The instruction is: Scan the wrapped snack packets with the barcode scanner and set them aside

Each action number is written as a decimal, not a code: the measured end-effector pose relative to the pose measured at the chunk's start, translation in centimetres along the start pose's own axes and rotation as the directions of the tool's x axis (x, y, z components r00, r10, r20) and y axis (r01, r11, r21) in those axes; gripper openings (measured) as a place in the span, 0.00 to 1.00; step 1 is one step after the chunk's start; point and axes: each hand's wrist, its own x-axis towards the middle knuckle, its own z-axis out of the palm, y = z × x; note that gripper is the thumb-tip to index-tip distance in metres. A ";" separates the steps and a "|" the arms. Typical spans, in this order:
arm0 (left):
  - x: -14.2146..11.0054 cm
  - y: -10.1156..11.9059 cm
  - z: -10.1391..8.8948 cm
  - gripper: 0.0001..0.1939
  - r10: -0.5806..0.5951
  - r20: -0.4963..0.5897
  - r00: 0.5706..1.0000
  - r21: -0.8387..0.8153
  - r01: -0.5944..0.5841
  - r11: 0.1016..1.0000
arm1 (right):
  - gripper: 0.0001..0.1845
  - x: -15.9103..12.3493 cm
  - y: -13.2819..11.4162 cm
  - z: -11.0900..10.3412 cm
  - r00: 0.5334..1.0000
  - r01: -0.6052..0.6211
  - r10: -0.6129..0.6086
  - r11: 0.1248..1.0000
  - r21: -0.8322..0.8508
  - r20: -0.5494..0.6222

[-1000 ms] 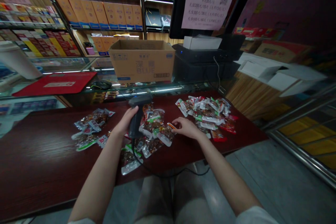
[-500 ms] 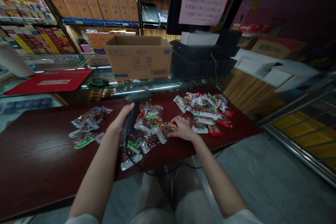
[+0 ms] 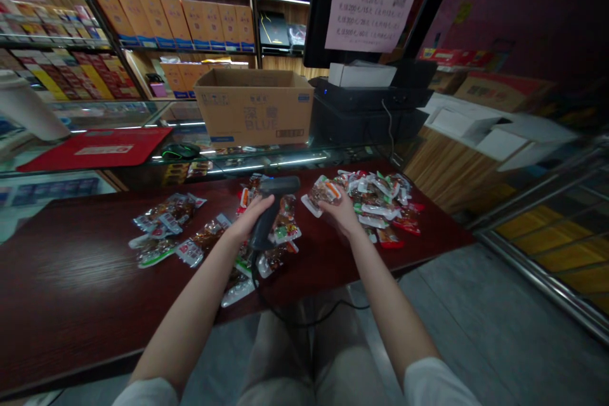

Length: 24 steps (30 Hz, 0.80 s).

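My left hand (image 3: 250, 219) is wrapped round the handle of a black barcode scanner (image 3: 264, 222), its head turned toward the right. Beneath it lies a loose heap of snack packets (image 3: 285, 212), partly hidden by the scanner and my forearm. My right hand (image 3: 340, 208) grips a clear snack packet (image 3: 323, 193) with an orange mark, lifted at the left edge of a larger pile of packets (image 3: 375, 196). On the left, a smaller group of packets (image 3: 166, 216) rests on the dark red table (image 3: 85, 279).
Behind the table, a glass counter carries a cardboard box (image 3: 254, 108), a red mat (image 3: 99, 149), a computer mouse (image 3: 181, 151) and a white cup (image 3: 31, 108). A monitor with a paper sign (image 3: 373, 0) stands right of the box. The scanner's cable (image 3: 309, 323) hangs over the front edge.
My right hand has picked a packet off the middle heap and carried it up and right toward the large pile. My left hand has moved the scanner to the right.
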 end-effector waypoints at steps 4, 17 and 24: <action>0.9 1.0 1.4 0.25 0.033 0.059 0.998 0.026 -0.035 0.999 | 0.24 2.9 0.3 -0.2 0.999 0.005 0.002 0.991 0.133 -0.050; 3.4 0.0 5.0 0.26 0.097 0.054 0.994 0.085 -0.101 0.991 | 0.18 4.9 2.6 -1.1 0.975 0.126 -0.099 0.984 0.126 -0.200; 3.6 -0.8 4.7 0.27 0.083 0.019 0.996 0.124 -0.085 0.989 | 0.21 4.4 2.3 -0.7 0.976 0.142 -0.151 0.987 -0.070 -0.156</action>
